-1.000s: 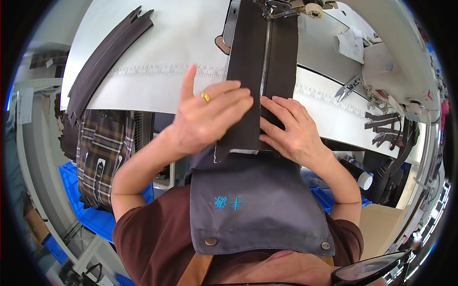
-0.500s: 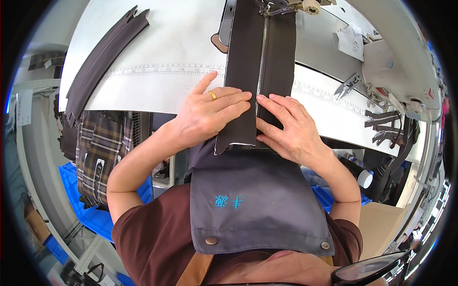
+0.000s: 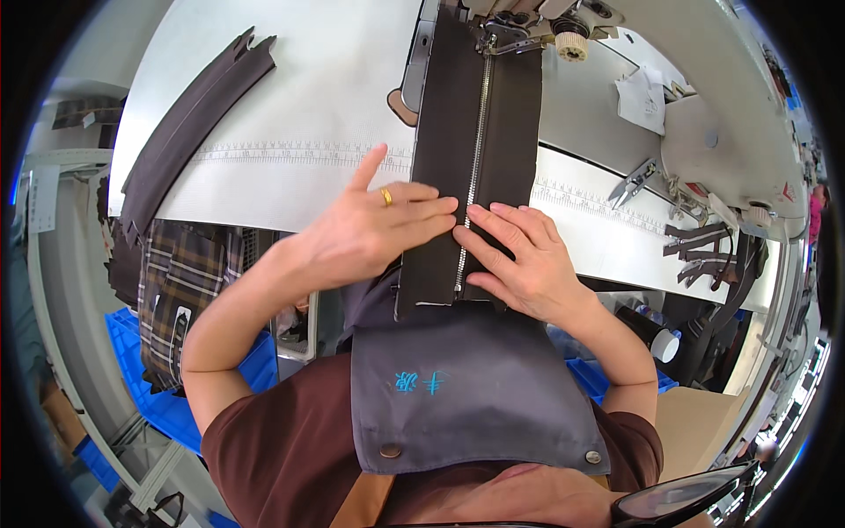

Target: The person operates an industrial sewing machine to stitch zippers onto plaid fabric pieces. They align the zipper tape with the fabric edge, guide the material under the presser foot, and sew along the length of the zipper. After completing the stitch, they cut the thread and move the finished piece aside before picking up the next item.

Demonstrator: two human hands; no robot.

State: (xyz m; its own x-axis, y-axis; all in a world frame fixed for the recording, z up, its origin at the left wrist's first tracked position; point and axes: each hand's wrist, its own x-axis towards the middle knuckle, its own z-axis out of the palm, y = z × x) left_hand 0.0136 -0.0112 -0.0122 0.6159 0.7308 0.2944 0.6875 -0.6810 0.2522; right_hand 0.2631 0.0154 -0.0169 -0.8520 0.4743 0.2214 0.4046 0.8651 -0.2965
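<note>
A long dark brown fabric panel (image 3: 447, 132) runs from the sewing machine's presser foot (image 3: 490, 42) over the table's near edge. Down its middle lies a silver metal zipper (image 3: 481, 132). My left hand (image 3: 374, 220) rests on the panel left of the zipper, fingers stretched out and thumb raised away. Flat on the right side is my right hand (image 3: 525, 260), its fingertips beside the zipper teeth, fingers a little apart. Neither hand grips the cloth. The panel's near end hangs by my grey apron (image 3: 475, 387).
Dark cloth strips (image 3: 189, 132) lie at the far left of the white table (image 3: 290, 97). Thread snips (image 3: 634, 183) and short zipper pieces (image 3: 700, 251) sit at the right. Plaid fabric (image 3: 185, 299) hangs over a blue crate (image 3: 145, 378). The machine's body (image 3: 704, 97) stands at the upper right.
Both hands have moved slightly toward me along the zipper. More of the panel's near end and the zipper's lower end shows. The whole view has shifted a little.
</note>
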